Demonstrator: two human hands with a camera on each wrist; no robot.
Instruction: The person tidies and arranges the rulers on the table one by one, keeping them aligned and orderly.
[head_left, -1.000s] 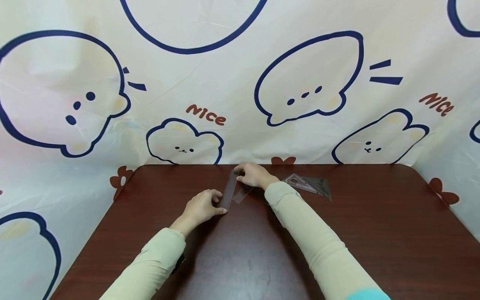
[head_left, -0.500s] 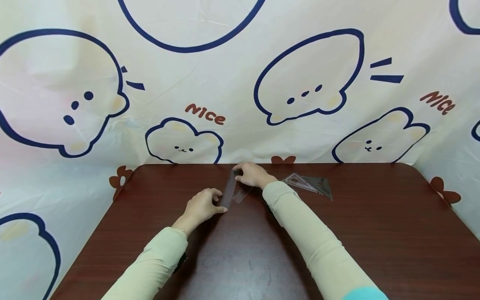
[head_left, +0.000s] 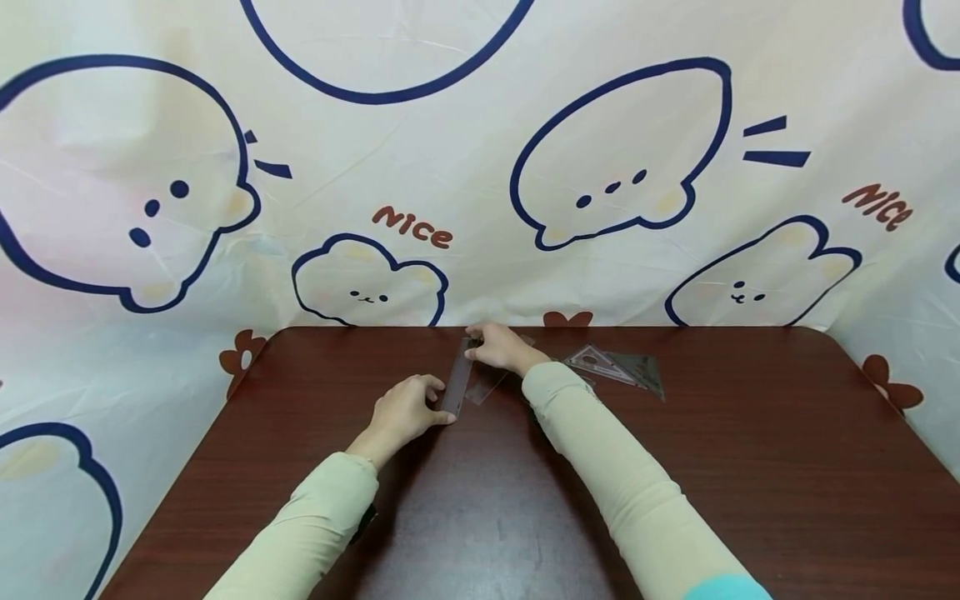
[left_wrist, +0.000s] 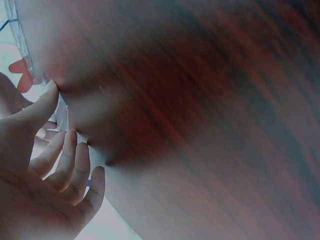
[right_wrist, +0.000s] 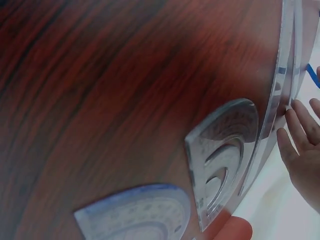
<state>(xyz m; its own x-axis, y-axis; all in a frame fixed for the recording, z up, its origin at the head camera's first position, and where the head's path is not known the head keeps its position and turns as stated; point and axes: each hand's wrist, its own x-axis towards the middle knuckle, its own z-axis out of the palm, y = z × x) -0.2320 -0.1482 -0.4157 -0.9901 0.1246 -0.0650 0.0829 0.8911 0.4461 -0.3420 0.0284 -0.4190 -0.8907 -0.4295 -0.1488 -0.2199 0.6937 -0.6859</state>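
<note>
The left hand pinches the near end of a clear straight ruler, thumb and fingertips closed on its edge, so its grip is on the ruler. The ruler stands on edge on the dark wooden surface, running away from the person. Its far end is held by the right hand, fingers curled round it. Just right of the ruler lies a clear protractor, and farther right two clear set squares.
</note>
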